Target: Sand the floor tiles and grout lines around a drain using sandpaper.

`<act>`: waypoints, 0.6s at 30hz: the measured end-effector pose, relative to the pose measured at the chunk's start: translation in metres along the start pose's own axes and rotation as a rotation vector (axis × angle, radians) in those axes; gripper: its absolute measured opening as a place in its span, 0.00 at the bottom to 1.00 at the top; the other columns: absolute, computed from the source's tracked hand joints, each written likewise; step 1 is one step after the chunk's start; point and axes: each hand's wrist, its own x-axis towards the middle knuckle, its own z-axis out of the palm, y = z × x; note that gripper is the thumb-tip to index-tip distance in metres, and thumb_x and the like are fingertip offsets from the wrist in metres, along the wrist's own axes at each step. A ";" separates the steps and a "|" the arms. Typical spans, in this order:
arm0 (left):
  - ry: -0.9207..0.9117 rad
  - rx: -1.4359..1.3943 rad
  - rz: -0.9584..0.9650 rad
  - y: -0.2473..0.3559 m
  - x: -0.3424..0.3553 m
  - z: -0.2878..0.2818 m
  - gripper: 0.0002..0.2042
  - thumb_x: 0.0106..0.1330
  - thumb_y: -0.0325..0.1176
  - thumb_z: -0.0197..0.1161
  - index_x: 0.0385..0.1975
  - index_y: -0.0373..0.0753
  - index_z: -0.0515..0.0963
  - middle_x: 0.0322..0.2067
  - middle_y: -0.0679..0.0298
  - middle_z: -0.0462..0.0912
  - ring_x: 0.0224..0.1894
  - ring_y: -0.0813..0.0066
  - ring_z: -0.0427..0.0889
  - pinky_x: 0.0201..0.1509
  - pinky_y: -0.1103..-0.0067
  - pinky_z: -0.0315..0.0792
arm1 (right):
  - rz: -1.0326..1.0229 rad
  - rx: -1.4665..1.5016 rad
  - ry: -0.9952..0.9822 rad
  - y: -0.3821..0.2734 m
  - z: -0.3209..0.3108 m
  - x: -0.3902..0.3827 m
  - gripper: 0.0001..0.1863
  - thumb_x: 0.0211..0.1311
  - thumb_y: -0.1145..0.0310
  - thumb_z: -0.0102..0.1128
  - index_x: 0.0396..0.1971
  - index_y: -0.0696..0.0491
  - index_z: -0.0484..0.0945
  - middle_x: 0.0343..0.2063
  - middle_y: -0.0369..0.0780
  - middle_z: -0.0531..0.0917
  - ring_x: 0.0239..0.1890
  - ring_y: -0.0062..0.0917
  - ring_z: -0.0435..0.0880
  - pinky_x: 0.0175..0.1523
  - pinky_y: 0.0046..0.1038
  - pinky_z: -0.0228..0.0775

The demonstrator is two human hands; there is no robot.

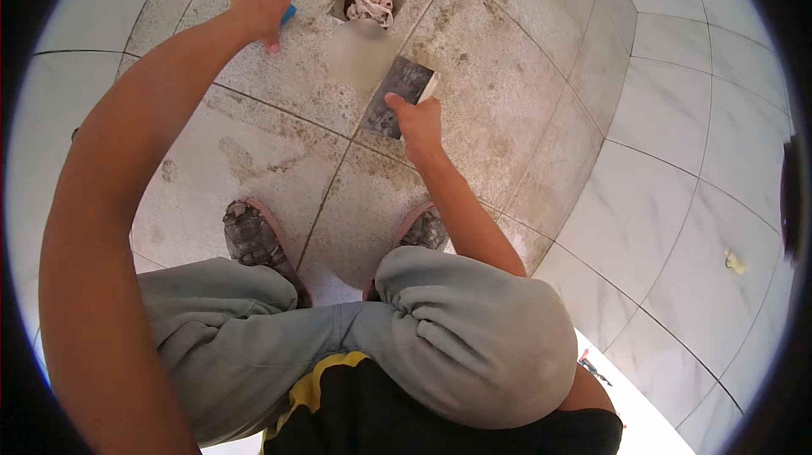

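My left hand (260,11) is at the upper left, low over the tiled floor, its fingers closed around a small blue object (289,13). Most of that object is hidden by the hand, so its kind is unclear. Nearer the middle, my right hand (419,123) grips a flat rectangular tool (403,83) with a smeared dark-grey face and a pale edge. The thumb presses on the dark face while the other fingers are mostly out of sight. Between the hands and farther off, a crumpled whitish-pink wad (372,3) is stuffed into a hole (347,3) in the floor.
Stained pale floor tiles (499,74) with dark joints surround my shoes (256,233). A wall of marbled white tiles (651,167) rises on the right, with a yellowish scrap (735,262) on it. A blurred grey patch (359,53) lies just below the hole.
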 end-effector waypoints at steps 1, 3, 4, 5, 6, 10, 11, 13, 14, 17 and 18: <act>-0.006 -0.001 -0.005 -0.003 -0.002 0.008 0.42 0.35 0.41 0.84 0.55 0.33 0.75 0.51 0.50 0.81 0.50 0.57 0.84 0.48 0.67 0.79 | 0.004 -0.001 -0.007 0.003 -0.002 -0.005 0.14 0.50 0.71 0.71 0.35 0.64 0.82 0.29 0.38 0.85 0.31 0.21 0.82 0.37 0.26 0.74; 0.103 -0.075 -0.026 -0.013 -0.008 0.024 0.42 0.34 0.41 0.84 0.53 0.30 0.75 0.52 0.50 0.80 0.49 0.56 0.84 0.48 0.66 0.79 | -0.023 -0.166 0.101 0.011 -0.018 -0.030 0.12 0.51 0.73 0.69 0.35 0.62 0.83 0.30 0.38 0.85 0.32 0.21 0.83 0.38 0.27 0.74; 0.102 -0.074 -0.029 -0.014 -0.008 0.024 0.42 0.34 0.41 0.84 0.53 0.30 0.75 0.52 0.50 0.80 0.49 0.56 0.84 0.48 0.66 0.79 | -0.024 -0.182 0.128 0.021 -0.035 -0.049 0.11 0.52 0.72 0.69 0.34 0.61 0.83 0.30 0.38 0.85 0.31 0.21 0.82 0.37 0.27 0.74; 0.084 -0.089 -0.041 -0.011 -0.008 0.019 0.43 0.34 0.41 0.84 0.54 0.29 0.73 0.53 0.50 0.80 0.49 0.56 0.84 0.48 0.66 0.79 | -0.027 -0.198 0.152 0.031 -0.050 -0.058 0.11 0.53 0.71 0.69 0.34 0.61 0.83 0.30 0.38 0.85 0.30 0.21 0.82 0.37 0.28 0.74; 0.065 -0.109 -0.043 -0.003 -0.006 0.013 0.45 0.34 0.41 0.84 0.55 0.27 0.72 0.53 0.50 0.79 0.49 0.56 0.84 0.48 0.67 0.79 | -0.025 -0.201 0.154 0.032 -0.054 -0.057 0.11 0.53 0.71 0.69 0.34 0.61 0.83 0.30 0.38 0.85 0.30 0.21 0.82 0.37 0.28 0.74; 0.013 -0.001 0.012 0.004 -0.003 0.002 0.46 0.35 0.40 0.84 0.56 0.23 0.70 0.53 0.50 0.80 0.50 0.58 0.83 0.48 0.67 0.79 | -0.133 -0.268 0.153 0.018 -0.027 -0.045 0.12 0.54 0.69 0.67 0.35 0.61 0.83 0.30 0.39 0.86 0.31 0.22 0.83 0.38 0.29 0.75; -0.005 -0.026 -0.003 0.001 0.001 0.005 0.44 0.35 0.40 0.84 0.55 0.25 0.72 0.51 0.51 0.81 0.50 0.58 0.83 0.48 0.66 0.79 | -0.082 -0.309 0.116 0.010 -0.017 -0.036 0.12 0.55 0.69 0.67 0.35 0.62 0.83 0.30 0.39 0.86 0.32 0.22 0.84 0.40 0.28 0.75; -0.020 -0.043 -0.029 -0.006 -0.001 0.015 0.42 0.35 0.40 0.84 0.53 0.27 0.73 0.50 0.51 0.82 0.50 0.58 0.84 0.47 0.66 0.79 | -0.164 -0.282 0.128 0.025 -0.019 -0.047 0.11 0.55 0.69 0.66 0.34 0.62 0.83 0.29 0.39 0.86 0.32 0.21 0.84 0.39 0.28 0.75; 0.059 -0.047 -0.047 -0.004 -0.006 0.025 0.40 0.35 0.39 0.84 0.51 0.29 0.75 0.49 0.52 0.82 0.50 0.58 0.84 0.47 0.66 0.79 | -0.247 -0.254 0.148 0.034 -0.020 -0.057 0.10 0.56 0.70 0.66 0.33 0.62 0.83 0.28 0.38 0.86 0.31 0.21 0.83 0.38 0.28 0.75; 0.132 -0.030 -0.024 -0.009 0.004 0.018 0.38 0.35 0.39 0.84 0.50 0.33 0.77 0.49 0.52 0.83 0.50 0.58 0.84 0.48 0.66 0.79 | -0.348 -0.127 0.210 0.040 -0.021 -0.052 0.11 0.55 0.68 0.65 0.31 0.61 0.81 0.25 0.40 0.84 0.29 0.28 0.83 0.35 0.32 0.74; 0.106 -0.017 0.048 0.000 0.003 0.015 0.38 0.35 0.39 0.84 0.51 0.34 0.77 0.50 0.53 0.82 0.50 0.57 0.83 0.49 0.67 0.78 | -0.292 -0.129 0.219 0.042 -0.024 -0.054 0.11 0.53 0.69 0.65 0.32 0.61 0.81 0.26 0.44 0.85 0.30 0.35 0.86 0.36 0.34 0.75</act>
